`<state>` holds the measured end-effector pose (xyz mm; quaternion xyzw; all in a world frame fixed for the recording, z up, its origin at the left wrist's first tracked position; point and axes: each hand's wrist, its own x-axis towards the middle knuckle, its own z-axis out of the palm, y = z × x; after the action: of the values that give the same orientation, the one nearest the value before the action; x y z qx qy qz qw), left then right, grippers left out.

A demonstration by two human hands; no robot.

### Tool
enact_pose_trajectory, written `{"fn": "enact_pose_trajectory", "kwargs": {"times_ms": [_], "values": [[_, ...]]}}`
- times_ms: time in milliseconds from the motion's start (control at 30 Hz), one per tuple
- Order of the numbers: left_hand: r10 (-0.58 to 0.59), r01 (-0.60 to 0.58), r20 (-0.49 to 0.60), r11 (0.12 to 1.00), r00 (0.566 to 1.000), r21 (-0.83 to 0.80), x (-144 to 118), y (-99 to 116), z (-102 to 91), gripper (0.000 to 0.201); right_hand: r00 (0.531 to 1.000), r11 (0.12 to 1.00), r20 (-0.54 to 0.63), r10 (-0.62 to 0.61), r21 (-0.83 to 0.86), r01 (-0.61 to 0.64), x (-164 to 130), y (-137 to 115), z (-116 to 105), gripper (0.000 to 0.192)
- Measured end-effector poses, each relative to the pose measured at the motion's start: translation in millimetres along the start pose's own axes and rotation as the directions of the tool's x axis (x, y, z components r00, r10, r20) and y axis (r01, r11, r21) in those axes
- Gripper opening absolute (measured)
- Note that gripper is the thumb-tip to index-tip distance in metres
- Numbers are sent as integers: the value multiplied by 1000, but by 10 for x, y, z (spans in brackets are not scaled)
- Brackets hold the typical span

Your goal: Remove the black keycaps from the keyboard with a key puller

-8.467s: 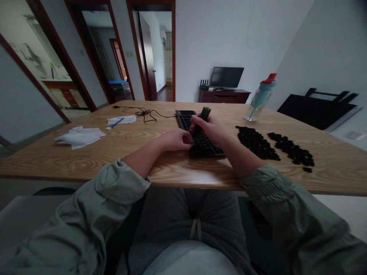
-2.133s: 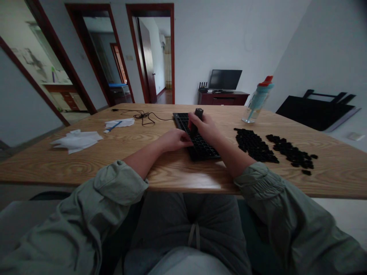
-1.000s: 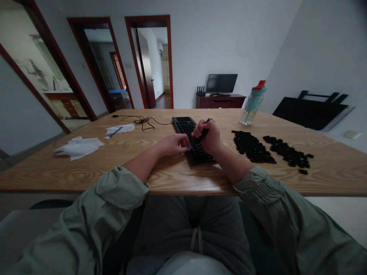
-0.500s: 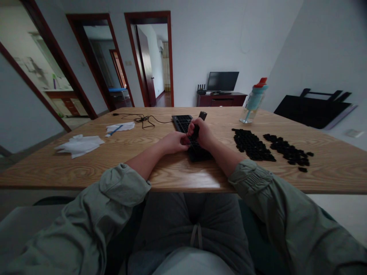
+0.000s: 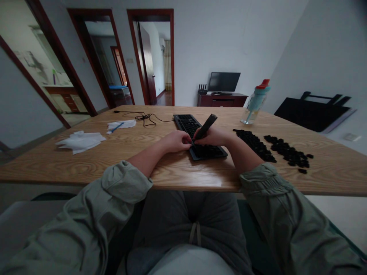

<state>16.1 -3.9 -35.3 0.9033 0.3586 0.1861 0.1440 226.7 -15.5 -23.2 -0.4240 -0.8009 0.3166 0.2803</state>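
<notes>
A black keyboard (image 5: pixel 209 152) lies slanted on the table, its near end dark and seemingly bare of keycaps while rows of keys stand at the far end. My right hand (image 5: pixel 216 136) is closed round a thick black-handled tool (image 5: pixel 207 126), tilted with its top to the upper right. The tool's working end points down at the keyboard and is hidden by my fingers. My left hand (image 5: pixel 179 141) grips the keyboard's left edge, fingers bent, fingertips close to the tool's lower end. Loose black keycaps lie in two groups, a denser one (image 5: pixel 255 145) and a scattered one (image 5: pixel 288 151), on the right.
A bottle with a red lid (image 5: pixel 255 101) stands behind the keycaps. White tissues (image 5: pixel 82 142) and a blue-handled brush (image 5: pixel 116 128) on another tissue lie at the left. The keyboard's cable (image 5: pixel 146 118) is coiled at the back. The table's front edge runs beneath my forearms.
My right hand has turned and moved right, tilting the tool from nearly upright to a rightward slant. More of the keyboard's near end shows. My left hand stays at the keyboard's left edge.
</notes>
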Motion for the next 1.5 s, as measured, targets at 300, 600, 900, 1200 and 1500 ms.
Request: {"fn": "enact_pose_trajectory", "kwargs": {"times_ms": [300, 600, 900, 1200, 1500], "values": [[-16, 16, -38, 1000, 999, -19, -17, 11, 29, 24, 1000, 989, 14, -10, 149, 8, 93, 90, 16, 13], [-14, 11, -42, 998, 999, -70, -6, -34, 62, 24, 1000, 990, -22, 5, 140, -2, 73, 170, 79, 12], [-35, 31, -36, 992, 999, -120, -15, -2, 33, 28, 999, 988, -49, 22, 153, -14, 79, 197, 89, 13], [-80, 53, -69, 943, 994, -330, 70, -114, 57, 34, 999, 996, -42, 28, 85, -24, 93, 238, 63, 15], [-94, 55, -82, 922, 992, -384, 59, -113, 181, 29, 982, 993, -174, 74, 107, -56, 95, 347, 201, 19]]}}
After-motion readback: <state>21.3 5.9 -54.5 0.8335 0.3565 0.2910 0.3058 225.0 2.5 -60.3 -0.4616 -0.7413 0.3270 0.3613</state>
